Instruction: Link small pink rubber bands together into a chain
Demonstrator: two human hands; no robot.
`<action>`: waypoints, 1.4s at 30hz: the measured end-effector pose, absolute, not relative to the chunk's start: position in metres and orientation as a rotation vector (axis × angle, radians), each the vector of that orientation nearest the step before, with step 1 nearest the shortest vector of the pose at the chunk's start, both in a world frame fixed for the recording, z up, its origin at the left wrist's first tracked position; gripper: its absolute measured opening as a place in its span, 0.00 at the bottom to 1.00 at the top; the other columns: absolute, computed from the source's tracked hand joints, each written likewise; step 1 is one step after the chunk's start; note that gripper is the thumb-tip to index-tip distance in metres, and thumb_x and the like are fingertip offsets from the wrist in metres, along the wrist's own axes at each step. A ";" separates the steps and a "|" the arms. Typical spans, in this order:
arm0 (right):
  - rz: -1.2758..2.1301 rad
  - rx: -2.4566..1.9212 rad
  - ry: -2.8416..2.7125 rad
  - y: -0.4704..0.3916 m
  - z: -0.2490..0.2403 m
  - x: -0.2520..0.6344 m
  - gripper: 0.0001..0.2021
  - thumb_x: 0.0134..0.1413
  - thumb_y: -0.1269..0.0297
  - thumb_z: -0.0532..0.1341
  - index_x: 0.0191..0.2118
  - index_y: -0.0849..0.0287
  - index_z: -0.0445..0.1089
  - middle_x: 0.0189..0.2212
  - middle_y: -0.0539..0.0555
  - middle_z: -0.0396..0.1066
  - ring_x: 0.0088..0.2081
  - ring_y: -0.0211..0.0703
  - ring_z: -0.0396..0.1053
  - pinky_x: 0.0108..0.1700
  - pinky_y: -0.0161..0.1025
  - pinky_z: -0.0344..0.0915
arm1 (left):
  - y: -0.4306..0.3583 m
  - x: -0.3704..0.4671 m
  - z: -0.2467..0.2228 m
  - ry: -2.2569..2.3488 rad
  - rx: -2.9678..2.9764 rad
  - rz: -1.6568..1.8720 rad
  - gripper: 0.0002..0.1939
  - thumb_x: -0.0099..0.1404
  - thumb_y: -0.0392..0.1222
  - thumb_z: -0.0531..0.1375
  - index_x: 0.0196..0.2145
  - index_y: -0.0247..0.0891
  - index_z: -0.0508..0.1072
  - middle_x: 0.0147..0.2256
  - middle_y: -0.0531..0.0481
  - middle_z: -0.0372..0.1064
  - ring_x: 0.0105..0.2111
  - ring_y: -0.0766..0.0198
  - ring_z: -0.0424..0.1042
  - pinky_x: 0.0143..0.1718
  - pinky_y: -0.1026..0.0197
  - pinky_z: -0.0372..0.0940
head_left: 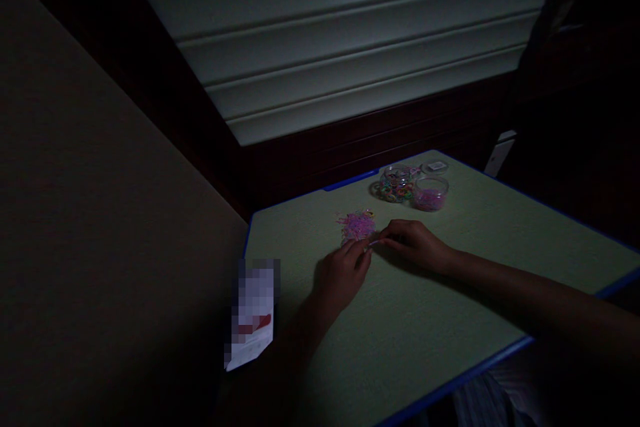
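Between my two hands stretches a thin pale rubber band (374,242), low over the table. My left hand (346,273) pinches its left end with the fingertips. At the other end, my right hand (411,243) is closed on it between thumb and fingers. Just beyond my left fingertips lies a loose pile of small pink and purple rubber bands (359,224), with a few yellowish ones at its edge. The light is dim, so fine detail of the held band is lost.
Behind my right hand stand a clear tub of pink bands (430,197) and a clear container with multicoloured rings (396,183). A clear lid (435,167) lies behind them. A lit phone-like screen (255,320) is at the left edge of the blue-rimmed table (450,340).
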State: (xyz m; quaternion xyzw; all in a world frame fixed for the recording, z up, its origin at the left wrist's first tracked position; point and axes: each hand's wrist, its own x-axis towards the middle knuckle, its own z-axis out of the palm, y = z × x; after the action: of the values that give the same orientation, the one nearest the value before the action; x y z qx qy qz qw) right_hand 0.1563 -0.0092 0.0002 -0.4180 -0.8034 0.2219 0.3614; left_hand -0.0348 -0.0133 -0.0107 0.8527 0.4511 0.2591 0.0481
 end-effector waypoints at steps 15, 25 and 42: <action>0.589 -1.068 -2.052 -0.011 0.002 0.155 0.09 0.51 0.63 0.55 0.33 0.61 0.70 0.28 0.53 0.68 0.29 0.36 0.65 0.32 0.33 0.59 | -0.014 -0.034 -0.009 1.377 2.614 0.792 0.12 0.62 0.41 0.49 0.41 0.43 0.67 0.36 0.51 0.68 0.34 0.68 0.67 0.37 0.65 0.63; 0.590 -1.064 -2.081 -0.011 0.000 0.155 0.09 0.50 0.64 0.55 0.33 0.61 0.70 0.28 0.52 0.68 0.29 0.36 0.64 0.32 0.32 0.59 | -0.013 -0.035 -0.009 1.365 2.610 0.750 0.11 0.63 0.42 0.48 0.40 0.42 0.67 0.37 0.52 0.68 0.34 0.68 0.67 0.37 0.66 0.62; 0.596 -1.078 -2.078 -0.010 -0.002 0.155 0.08 0.50 0.65 0.55 0.34 0.61 0.69 0.28 0.52 0.68 0.29 0.36 0.64 0.32 0.32 0.59 | -0.012 -0.037 -0.011 1.359 2.653 0.747 0.11 0.63 0.41 0.47 0.39 0.41 0.68 0.36 0.51 0.68 0.34 0.68 0.67 0.38 0.66 0.62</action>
State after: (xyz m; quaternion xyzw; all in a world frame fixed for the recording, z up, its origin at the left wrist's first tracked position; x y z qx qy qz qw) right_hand 0.1552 -0.0104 -0.0016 -0.4171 -0.8043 0.2305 0.3550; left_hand -0.0368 -0.0115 -0.0114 0.8628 0.4419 0.2430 0.0342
